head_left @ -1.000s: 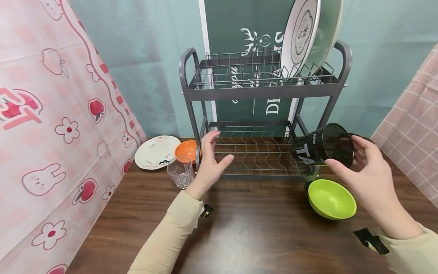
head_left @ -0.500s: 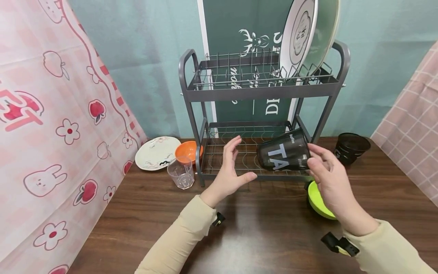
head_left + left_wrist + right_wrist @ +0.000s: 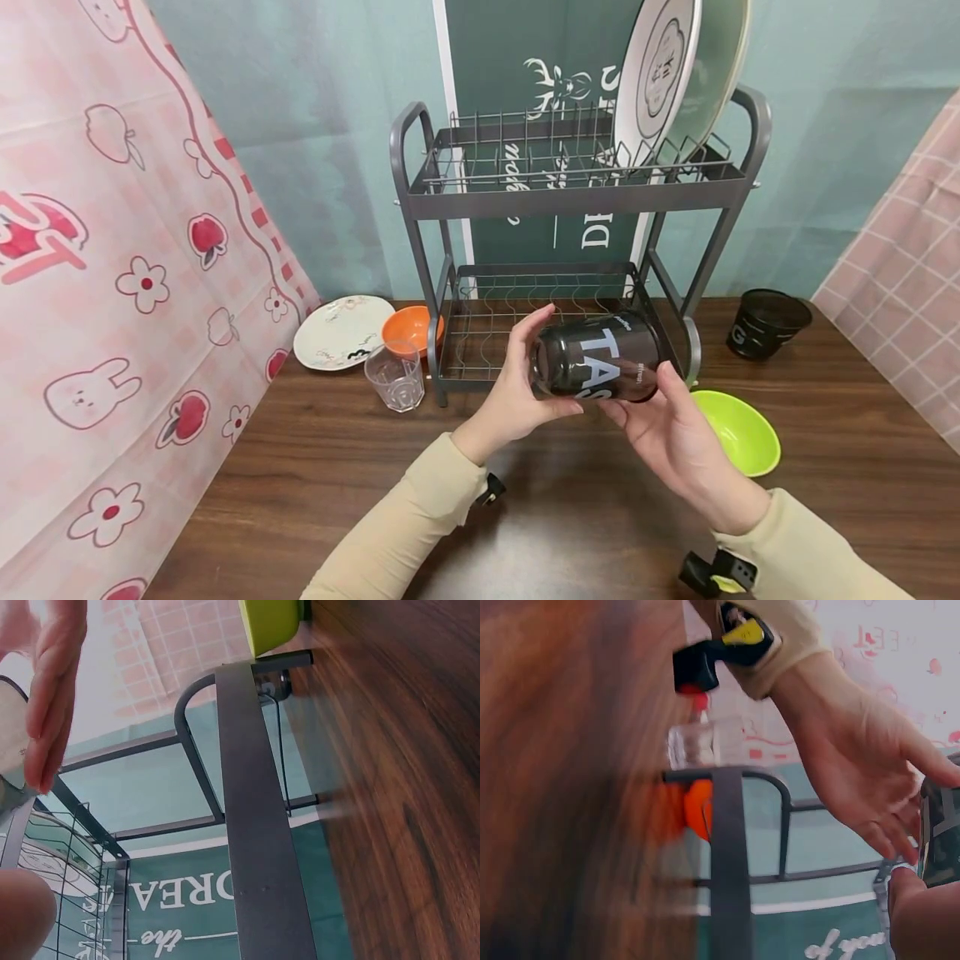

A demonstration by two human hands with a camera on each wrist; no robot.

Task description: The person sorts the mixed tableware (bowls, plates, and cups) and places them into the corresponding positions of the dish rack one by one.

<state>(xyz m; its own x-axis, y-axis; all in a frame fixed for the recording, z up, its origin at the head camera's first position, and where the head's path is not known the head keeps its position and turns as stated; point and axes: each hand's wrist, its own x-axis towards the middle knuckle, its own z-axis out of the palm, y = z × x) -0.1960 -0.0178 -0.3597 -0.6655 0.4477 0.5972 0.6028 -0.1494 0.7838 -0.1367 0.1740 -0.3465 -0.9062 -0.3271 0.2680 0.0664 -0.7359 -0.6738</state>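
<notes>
Tipped on its side, a dark see-through cup [image 3: 596, 358] with large pale letters is between my two hands, over the front of the rack's lower shelf. My left hand [image 3: 517, 396] holds its base end, fingers behind and thumb below. At the rim end, my right hand [image 3: 678, 442] grips it with the thumb near the rim and the fingers underneath. The right wrist view shows part of the cup [image 3: 943, 832] at the edge, with my left hand [image 3: 862, 761] reaching to it. A grey two-tier dish rack [image 3: 577, 200] stands behind.
Two large plates, one white [image 3: 656, 75] and one pale green [image 3: 723, 67], stand upright on the top tier. Right of the rack are another dark cup [image 3: 765, 325] and a lime bowl [image 3: 750, 433]. Left are a clear glass [image 3: 397, 379], an orange bowl [image 3: 411, 329] and a patterned plate [image 3: 341, 333].
My right hand has carried the cup leftward from above the lime bowl to in front of the rack. My left hand has moved right and now holds its base end.
</notes>
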